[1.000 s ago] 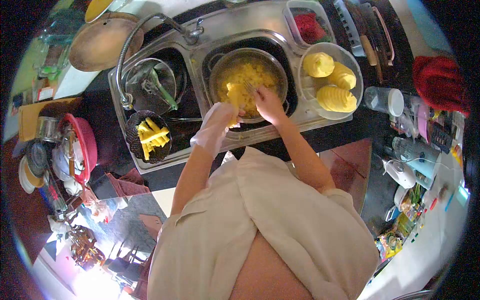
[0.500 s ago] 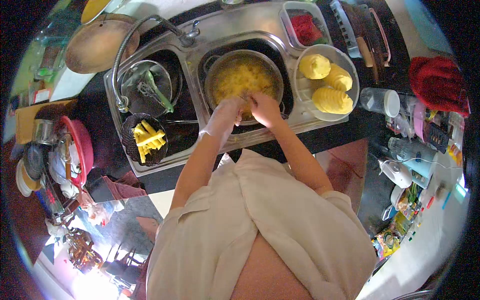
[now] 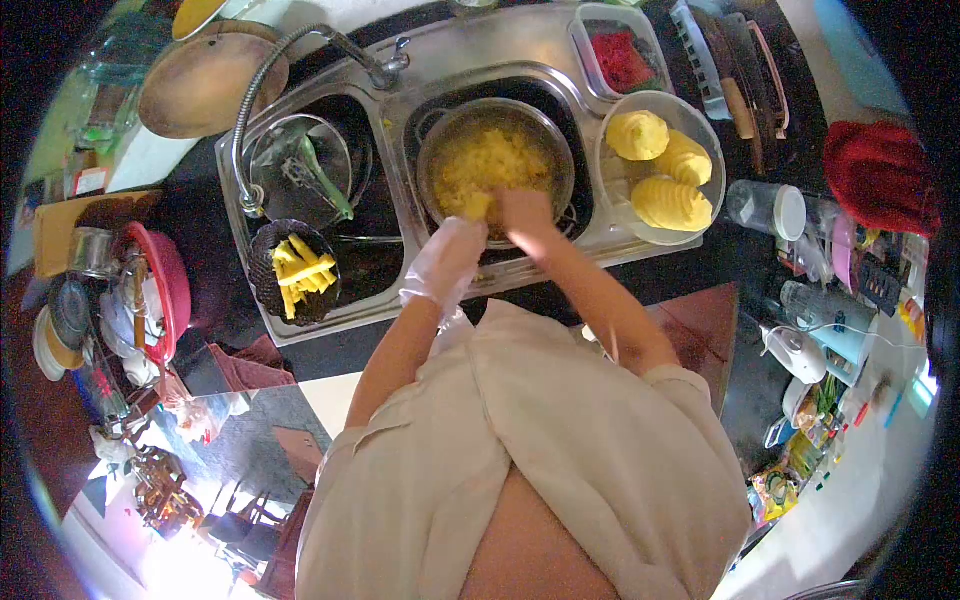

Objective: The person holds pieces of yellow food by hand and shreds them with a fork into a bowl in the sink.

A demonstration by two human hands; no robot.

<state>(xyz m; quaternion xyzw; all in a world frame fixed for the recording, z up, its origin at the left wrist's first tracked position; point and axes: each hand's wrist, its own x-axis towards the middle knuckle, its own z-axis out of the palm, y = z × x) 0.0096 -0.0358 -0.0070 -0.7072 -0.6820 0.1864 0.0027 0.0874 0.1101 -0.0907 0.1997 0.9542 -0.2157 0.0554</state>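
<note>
My left hand (image 3: pixel 455 255), in a clear plastic glove, is closed on a yellow fruit piece (image 3: pixel 477 207) at the near rim of a metal pot (image 3: pixel 425 165). Shredded yellow fruit (image 3: pixel 495 160) lies in the pot, which stands in the right sink basin. Close beside it, my right hand (image 3: pixel 525 215) is blurred, its fingers curled over the pot's near side; a fork seen in it earlier cannot be made out. To the right, a clear bowl (image 3: pixel 612 205) holds peeled pineapples (image 3: pixel 672 203). A dark basket (image 3: pixel 265 283) of yellow strips (image 3: pixel 303 270) sits at the left.
A faucet (image 3: pixel 385 68) arches over the left basin, where a glass lid or bowl (image 3: pixel 300 150) holds a green-handled tool (image 3: pixel 330 190). A container (image 3: pixel 575 40) with red contents stands behind the pineapples. A pink basin (image 3: pixel 175 290) is far left, a jar (image 3: pixel 755 207) right.
Both hands dipped toward the pot's near side, and the fruit piece shows again in my left hand, lower than a second ago. My right hand has turned and blurred. The view shifted slightly.
</note>
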